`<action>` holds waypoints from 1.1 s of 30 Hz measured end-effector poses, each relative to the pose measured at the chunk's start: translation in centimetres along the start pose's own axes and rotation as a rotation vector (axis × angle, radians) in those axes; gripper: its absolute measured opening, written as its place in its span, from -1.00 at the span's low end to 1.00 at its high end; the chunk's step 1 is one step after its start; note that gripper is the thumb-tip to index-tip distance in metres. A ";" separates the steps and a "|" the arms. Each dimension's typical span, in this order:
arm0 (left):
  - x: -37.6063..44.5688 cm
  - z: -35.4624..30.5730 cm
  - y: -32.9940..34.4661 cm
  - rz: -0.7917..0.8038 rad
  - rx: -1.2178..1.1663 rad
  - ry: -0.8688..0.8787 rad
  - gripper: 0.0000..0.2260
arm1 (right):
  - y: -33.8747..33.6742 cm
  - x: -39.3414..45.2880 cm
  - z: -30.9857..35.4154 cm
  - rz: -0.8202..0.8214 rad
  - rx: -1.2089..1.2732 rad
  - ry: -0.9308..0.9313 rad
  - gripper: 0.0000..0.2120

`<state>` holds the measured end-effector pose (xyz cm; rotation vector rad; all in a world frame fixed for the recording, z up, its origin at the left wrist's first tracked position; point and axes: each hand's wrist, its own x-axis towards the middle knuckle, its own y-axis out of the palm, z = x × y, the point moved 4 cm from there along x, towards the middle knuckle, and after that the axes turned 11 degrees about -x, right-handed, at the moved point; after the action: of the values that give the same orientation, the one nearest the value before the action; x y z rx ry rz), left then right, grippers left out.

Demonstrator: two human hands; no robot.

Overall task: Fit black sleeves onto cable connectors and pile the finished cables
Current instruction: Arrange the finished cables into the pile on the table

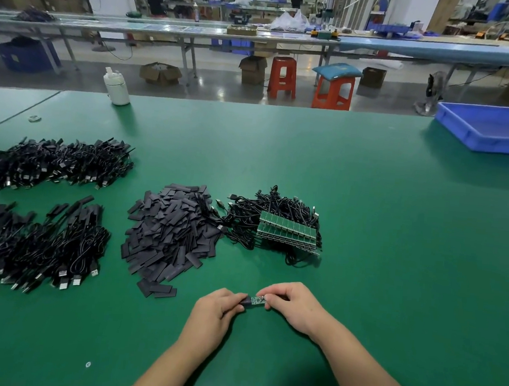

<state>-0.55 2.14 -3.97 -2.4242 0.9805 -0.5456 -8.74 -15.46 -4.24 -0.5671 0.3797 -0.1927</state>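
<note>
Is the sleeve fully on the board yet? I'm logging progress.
Partly on: the black sleeve covers one end, and the green board shows bare beyond it.

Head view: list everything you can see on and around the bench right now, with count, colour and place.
loose sleeves: one heap, black, bench centre
bare cables: one pile with green boards, right of the sleeves
finished cables: two piles, black, bench left; nearer pile
bottle: one, white, far bench edge
tray: one, blue, far right
stools: two, red, floor beyond bench
sleeve in work: one, black, pinched by left hand
green board: one, held by right hand
hands: left hand, right hand, near edge, meeting at the board
</note>
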 end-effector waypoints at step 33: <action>2.9 -2.1 1.9 0.234 0.486 0.051 -0.68 | -0.3 -1.0 0.6 -0.003 0.081 -0.021 -0.65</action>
<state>-0.75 -1.73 -2.74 -1.8491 0.9992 -0.6730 -9.41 -15.14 -3.30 -0.4900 0.3495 -0.2037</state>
